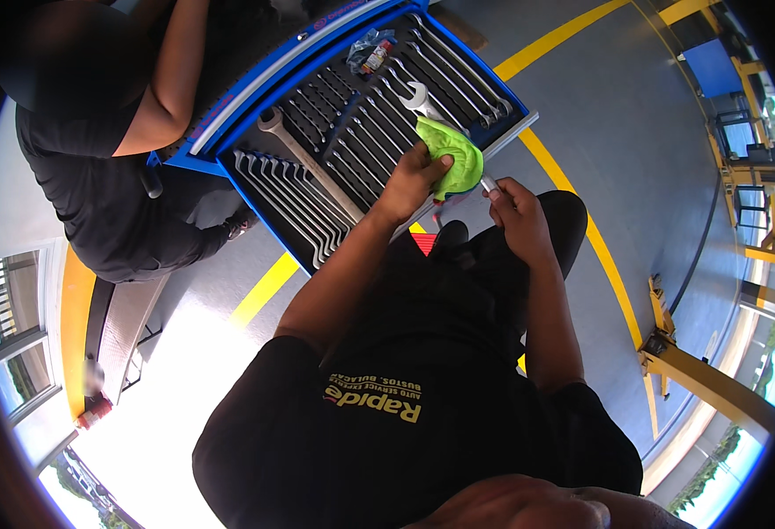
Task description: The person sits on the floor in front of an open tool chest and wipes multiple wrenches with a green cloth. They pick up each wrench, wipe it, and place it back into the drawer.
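Observation:
My left hand (415, 181) is closed on a bright green cloth (451, 157), pressing it around a large silver wrench. The open-ended head of the wrench (417, 99) shows beyond the cloth, over the drawer. My right hand (520, 214) grips a silver end that sticks out on the near side, seemingly of the same wrench; the cloth hides its middle. Below is a blue tool drawer (268, 210) with rows of combination wrenches (290, 198) in dark trays. A big, dull wrench (312, 163) lies across the drawer beside my left forearm.
A crumpled clear plastic bag and a small red-and-white item (375, 58) lie in the drawer's far part. Another person (114, 176) in dark clothes sits close at the left. Yellow lines (595, 238) mark the grey floor, and a yellow lift arm (705, 379) stands at the right.

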The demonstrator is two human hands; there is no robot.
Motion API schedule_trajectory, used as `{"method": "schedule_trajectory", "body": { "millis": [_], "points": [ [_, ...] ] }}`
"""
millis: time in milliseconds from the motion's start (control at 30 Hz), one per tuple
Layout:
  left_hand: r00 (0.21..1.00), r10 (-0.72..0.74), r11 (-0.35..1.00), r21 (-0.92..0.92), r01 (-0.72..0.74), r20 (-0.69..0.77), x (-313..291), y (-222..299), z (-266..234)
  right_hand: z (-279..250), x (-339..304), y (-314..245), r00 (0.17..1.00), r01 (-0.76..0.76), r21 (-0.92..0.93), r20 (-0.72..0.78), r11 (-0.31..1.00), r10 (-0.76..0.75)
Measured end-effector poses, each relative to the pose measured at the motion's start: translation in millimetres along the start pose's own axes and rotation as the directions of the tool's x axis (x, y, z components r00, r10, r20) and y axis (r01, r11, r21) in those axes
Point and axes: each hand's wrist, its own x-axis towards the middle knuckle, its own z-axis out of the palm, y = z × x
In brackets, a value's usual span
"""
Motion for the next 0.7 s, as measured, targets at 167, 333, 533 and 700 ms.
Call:
{"method": "schedule_trajectory", "body": {
  "millis": [167,333,533,700],
  "points": [
    [0.992,-0.032,0.962,-0.273,-0.002,-0.119,-25.5,-27.7,-46.6,-12.2,82.2,1.3,0.94,0.198,-0.601,-0.109,0.774,-0.325],
    [0.985,-0.163,0.924,-0.358,0.134,-0.051,-52.4,-52.7,-60.8,14.0,174.3,11.3,0.95,0.105,-0.852,-0.066,0.513,-0.304],
    [0.97,-0.217,0.88,-0.45,0.148,-0.106,-65.5,-47.3,-65.9,20.4,190.7,-6.0,0.975,0.077,-0.876,-0.034,0.476,-0.22],
    [0.977,-0.204,0.886,-0.435,0.16,-0.056,-64.6,-34.1,-70.3,18.8,204.1,-16.9,0.969,0.121,-0.874,0.002,0.471,-0.246]
  ]
}}
